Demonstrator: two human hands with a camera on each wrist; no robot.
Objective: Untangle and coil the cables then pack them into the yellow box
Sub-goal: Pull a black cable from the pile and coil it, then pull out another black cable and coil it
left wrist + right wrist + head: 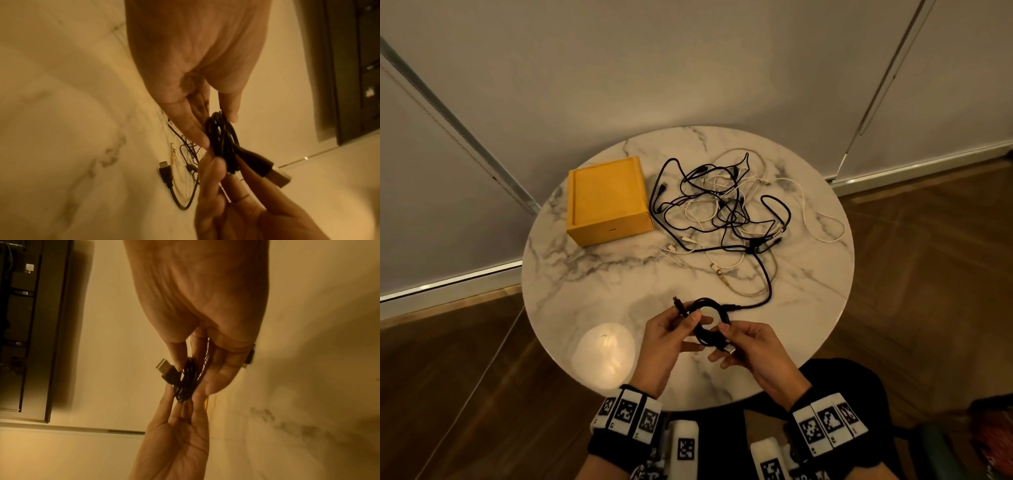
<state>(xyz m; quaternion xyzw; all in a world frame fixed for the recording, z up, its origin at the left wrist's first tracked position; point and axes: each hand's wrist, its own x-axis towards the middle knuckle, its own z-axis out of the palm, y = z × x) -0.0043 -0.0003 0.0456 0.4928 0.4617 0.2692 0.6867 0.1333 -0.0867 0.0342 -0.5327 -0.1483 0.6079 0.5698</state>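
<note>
A small coil of black cable [709, 320] is held just above the near side of the round marble table [592, 281]. My left hand [695, 320] pinches its left side, thumb and fingers on the loops [222, 138]. My right hand [722, 339] pinches the right side [186, 381], beside the coil's USB plug [166, 369]. The yellow box [606, 202] sits closed at the table's far left. To its right a tangle of black and white cables [729, 205] lies spread out. One black strand [768, 284] runs from the tangle toward the coil.
A bright white patch [604, 353] lies on the table left of my left hand. A loose black connector [164, 172] rests on the marble below the coil. Grey walls stand behind the table, wooden floor around it, and a dark seat [842, 377] at lower right.
</note>
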